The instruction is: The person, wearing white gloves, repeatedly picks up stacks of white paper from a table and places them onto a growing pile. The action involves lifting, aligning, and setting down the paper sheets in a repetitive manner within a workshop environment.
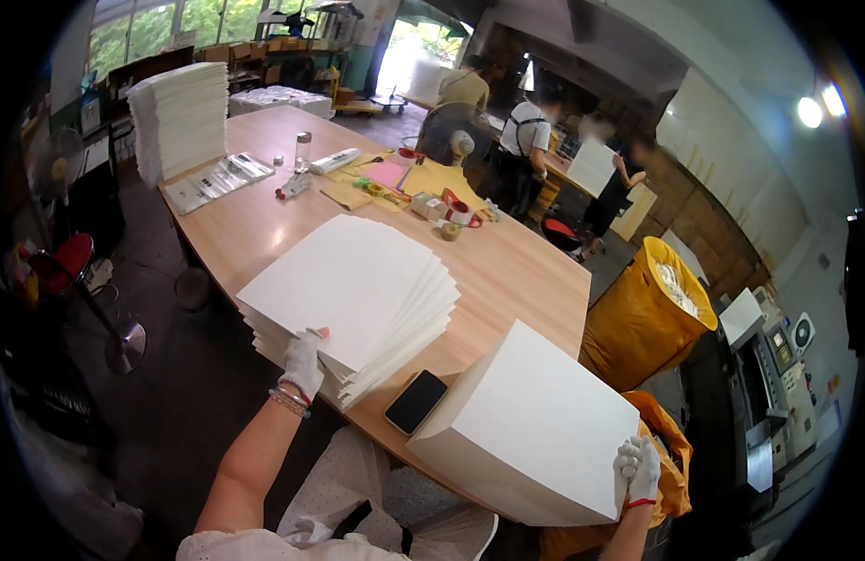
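Centrally, one fanned paper stack (348, 290), white, lies on a wood-grain surface (521, 299). Left hand (303, 366), white-gloved: at its near edge, thumb on top; whether the fingers grip sheets, one cannot tell. Near right, one squared paper stack (535, 407), white. Right hand (642, 469), white-gloved: at its right side, fingers curled; whether they grip it, one cannot tell. Between the stacks lies one black smartphone (415, 402). Far left stands one tall paper stack (182, 122), white. Right, beyond the surface: one yellow sack (629, 323).
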`<state>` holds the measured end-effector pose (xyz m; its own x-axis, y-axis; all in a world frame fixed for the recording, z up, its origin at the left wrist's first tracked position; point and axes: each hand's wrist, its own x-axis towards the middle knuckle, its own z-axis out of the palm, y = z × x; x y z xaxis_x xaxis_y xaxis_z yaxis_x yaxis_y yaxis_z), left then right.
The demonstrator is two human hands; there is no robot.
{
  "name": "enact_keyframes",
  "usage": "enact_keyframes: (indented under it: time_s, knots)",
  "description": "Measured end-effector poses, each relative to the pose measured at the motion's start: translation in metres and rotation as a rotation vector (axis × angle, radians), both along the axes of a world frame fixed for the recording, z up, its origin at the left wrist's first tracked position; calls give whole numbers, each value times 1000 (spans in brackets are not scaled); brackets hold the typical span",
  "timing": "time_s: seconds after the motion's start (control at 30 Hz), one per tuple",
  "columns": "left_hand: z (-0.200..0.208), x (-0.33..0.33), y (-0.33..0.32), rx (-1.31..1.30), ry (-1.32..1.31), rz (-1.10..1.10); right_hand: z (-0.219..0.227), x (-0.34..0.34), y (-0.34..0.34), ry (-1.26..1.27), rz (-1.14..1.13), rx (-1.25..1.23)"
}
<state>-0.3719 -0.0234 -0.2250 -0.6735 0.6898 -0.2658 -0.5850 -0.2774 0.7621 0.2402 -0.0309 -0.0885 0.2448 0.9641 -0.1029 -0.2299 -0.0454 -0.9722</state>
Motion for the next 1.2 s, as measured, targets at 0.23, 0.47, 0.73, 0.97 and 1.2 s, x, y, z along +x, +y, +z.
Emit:
enact_keyframes:
  time_s: [0.23, 0.47, 0.73, 0.97, 1.2]
  knots:
    - [-2, 12, -47, 10, -78, 25, -14, 13, 2, 142, 5, 31]
    - [67, 127, -79, 545, 1222, -90, -24, 26, -8, -47, -88, 75]
    - [171, 292, -32, 1144, 1565, -969, -51, 5, -91, -114, -477, 406]
    - [148, 357, 19, 1065, 2175, -1126, -48, -30, -132, -1325, -391, 116]
    - [146, 361, 15, 1268, 1783, -1149, 5, -39, -121, -1147, -547, 208]
